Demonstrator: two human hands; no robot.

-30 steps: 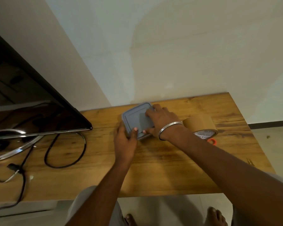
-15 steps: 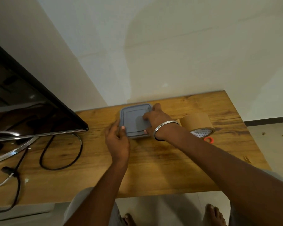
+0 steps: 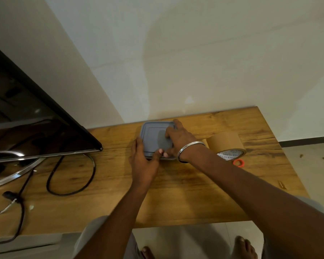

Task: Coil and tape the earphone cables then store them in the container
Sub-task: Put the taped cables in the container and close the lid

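Observation:
A square grey container (image 3: pixel 153 135) with its lid on sits near the table's far edge, close to the wall. My left hand (image 3: pixel 143 162) grips its near-left corner, thumb on the front rim. My right hand (image 3: pixel 180 139), a metal bangle on its wrist, lies flat on the lid's right side with fingers spread over the far-right corner. No earphone cable shows; the container's inside is hidden by the lid. A roll of brown tape (image 3: pixel 226 144) stands right of the container, just past my right wrist.
The wooden table (image 3: pixel 176 193) carries a black monitor (image 3: pixel 36 128) on a chrome stand at left, with a black cable loop (image 3: pixel 71 176) beside it. A small orange ring (image 3: pixel 238 163) lies by the tape. My bare feet show below the table's front edge.
The container has slid away from me toward the wall and turned square to the table. Both hands stayed on it; my left thumb has come back onto the front rim.

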